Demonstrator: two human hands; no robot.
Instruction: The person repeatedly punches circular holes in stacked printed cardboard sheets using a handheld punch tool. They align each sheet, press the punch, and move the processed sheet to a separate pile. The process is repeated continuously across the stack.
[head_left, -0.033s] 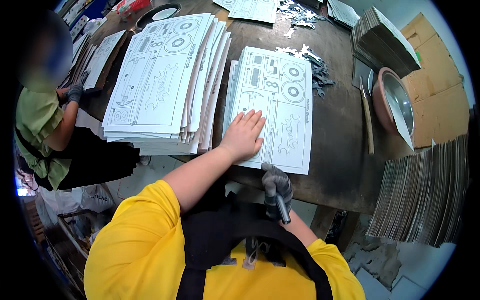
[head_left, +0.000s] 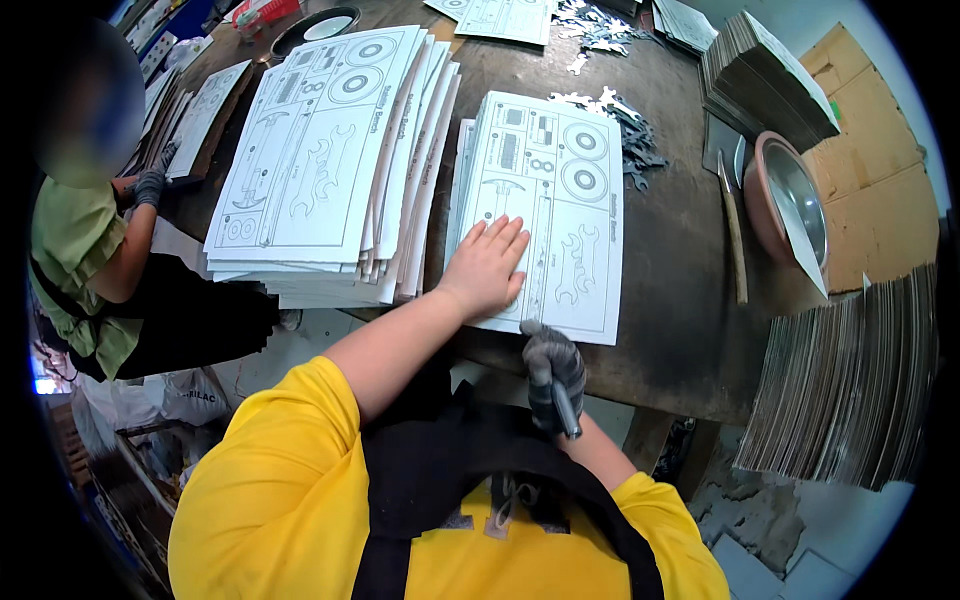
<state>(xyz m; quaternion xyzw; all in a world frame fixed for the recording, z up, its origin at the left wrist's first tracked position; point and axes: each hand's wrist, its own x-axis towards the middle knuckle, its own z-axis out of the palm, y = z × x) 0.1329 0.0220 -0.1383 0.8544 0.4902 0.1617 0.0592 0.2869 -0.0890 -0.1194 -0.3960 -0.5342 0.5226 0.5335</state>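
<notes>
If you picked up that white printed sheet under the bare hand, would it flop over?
Probably not much. The printed sheet lies dead flat with crisp straight edges, like thin board, so it likely stays fairly stiff. It looks thin, so probably light. Its die-cut shapes might pop loose if bent, judging by the loose cut-out pieces nearby.

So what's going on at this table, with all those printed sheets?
A person in a yellow top presses the bare left hand flat on a printed die-cut sheet at the table edge. The gloved right hand grips a slim tool below it. A tall stack of sheets lies alongside; a co-worker sits at the left.
</notes>
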